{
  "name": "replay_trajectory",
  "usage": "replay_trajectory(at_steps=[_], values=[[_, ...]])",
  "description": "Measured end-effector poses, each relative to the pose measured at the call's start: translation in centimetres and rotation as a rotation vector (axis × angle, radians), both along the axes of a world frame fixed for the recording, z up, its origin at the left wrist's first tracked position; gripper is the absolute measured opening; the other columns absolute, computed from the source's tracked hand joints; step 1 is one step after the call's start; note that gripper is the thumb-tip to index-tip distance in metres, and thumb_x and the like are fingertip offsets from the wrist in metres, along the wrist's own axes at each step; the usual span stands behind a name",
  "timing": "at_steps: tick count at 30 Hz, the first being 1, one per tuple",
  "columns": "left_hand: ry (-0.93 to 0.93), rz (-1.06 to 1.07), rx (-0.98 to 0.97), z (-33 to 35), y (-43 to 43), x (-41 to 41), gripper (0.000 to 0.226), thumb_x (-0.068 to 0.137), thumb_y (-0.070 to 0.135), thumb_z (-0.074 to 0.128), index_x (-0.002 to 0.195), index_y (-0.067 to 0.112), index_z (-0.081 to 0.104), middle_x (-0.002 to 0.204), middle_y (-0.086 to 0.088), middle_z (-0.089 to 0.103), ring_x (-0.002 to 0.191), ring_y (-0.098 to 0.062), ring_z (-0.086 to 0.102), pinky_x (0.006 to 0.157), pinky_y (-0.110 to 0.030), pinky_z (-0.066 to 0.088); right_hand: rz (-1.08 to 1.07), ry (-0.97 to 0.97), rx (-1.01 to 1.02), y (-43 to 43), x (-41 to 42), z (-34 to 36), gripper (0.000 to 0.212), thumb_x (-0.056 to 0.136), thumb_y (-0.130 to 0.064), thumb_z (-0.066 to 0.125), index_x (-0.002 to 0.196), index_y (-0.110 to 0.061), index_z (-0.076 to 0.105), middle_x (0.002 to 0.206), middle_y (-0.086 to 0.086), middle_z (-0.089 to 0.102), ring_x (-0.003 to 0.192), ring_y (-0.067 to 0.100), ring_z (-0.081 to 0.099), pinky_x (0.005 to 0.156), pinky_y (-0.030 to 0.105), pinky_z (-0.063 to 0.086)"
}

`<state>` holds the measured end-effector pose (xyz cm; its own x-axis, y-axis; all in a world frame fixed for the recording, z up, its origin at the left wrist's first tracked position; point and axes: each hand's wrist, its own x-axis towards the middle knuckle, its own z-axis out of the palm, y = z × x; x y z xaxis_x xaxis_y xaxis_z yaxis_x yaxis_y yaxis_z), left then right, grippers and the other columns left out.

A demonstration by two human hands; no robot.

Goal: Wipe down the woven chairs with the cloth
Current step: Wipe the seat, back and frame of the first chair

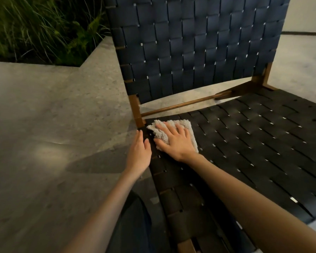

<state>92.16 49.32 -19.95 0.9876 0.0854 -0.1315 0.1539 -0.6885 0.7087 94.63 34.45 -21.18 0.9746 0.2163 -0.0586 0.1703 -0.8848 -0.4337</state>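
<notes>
A woven chair with dark straps and a brown wooden frame fills the right of the view; its seat (254, 147) is flat in front of me and its backrest (195, 50) rises behind. A pale fluffy cloth (159, 131) lies on the seat's back left corner. My right hand (175, 140) presses flat on the cloth with fingers spread. My left hand (139, 152) rests against the seat's left edge, fingers together and extended, holding nothing I can see.
Grey speckled stone floor (53, 125) spreads to the left. A raised stone planter (98, 52) with long grass and ferns (44, 24) stands at the back left. A pale wall (306, 13) is behind the chair at the right.
</notes>
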Motion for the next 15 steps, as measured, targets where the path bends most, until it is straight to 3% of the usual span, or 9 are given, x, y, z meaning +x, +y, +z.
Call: replay_trajectory(at_steps=[4, 7, 12, 15], values=[[-0.035, 0.008, 0.001, -0.9, -0.3, 0.3, 0.052, 0.103, 0.028, 0.028, 0.151, 0.013, 0.014, 0.159, -0.002, 0.012, 0.145, -0.012, 0.012, 0.103, -0.015, 0.007, 0.039, 0.037, 0.031, 1.7, 5.3, -0.5, 0.065, 0.095, -0.06, 0.032, 0.15, -0.04, 0.003, 0.16, -0.002, 0.009, 0.146, 0.027, -0.002, 0.116, 0.049, -0.008], [-0.006, 0.017, 0.009, -1.4, -0.6, 0.6, 0.052, 0.103, 0.03, 0.026, 0.151, 0.016, 0.01, 0.159, 0.0, 0.006, 0.145, -0.011, 0.008, 0.101, -0.015, 0.006, 0.031, 0.085, 0.033, 2.3, 7.6, -0.6, 0.072, 0.095, -0.058, 0.034, 0.152, -0.031, -0.002, 0.159, 0.004, 0.011, 0.146, 0.027, -0.001, 0.116, 0.049, -0.01], [0.006, 0.017, 0.014, -1.1, -0.4, 0.5, 0.051, 0.103, 0.032, 0.025, 0.151, 0.02, 0.011, 0.159, 0.003, 0.007, 0.145, -0.011, 0.01, 0.103, -0.018, 0.01, 0.084, 0.078, -0.051, 2.5, 7.7, -0.1, 0.062, 0.095, -0.05, 0.036, 0.15, -0.031, 0.017, 0.158, -0.002, 0.019, 0.145, 0.026, 0.005, 0.116, 0.052, -0.001], [0.055, -0.041, -0.088, -0.6, 0.7, 0.2, 0.051, 0.103, 0.035, 0.026, 0.151, 0.024, 0.013, 0.159, 0.004, 0.011, 0.144, -0.011, 0.012, 0.111, -0.025, 0.014, 0.119, 0.096, -0.011, 2.1, 6.3, 0.8, 0.058, 0.095, -0.045, 0.039, 0.149, -0.032, 0.021, 0.156, -0.005, 0.021, 0.143, 0.025, 0.011, 0.114, 0.049, 0.006]])
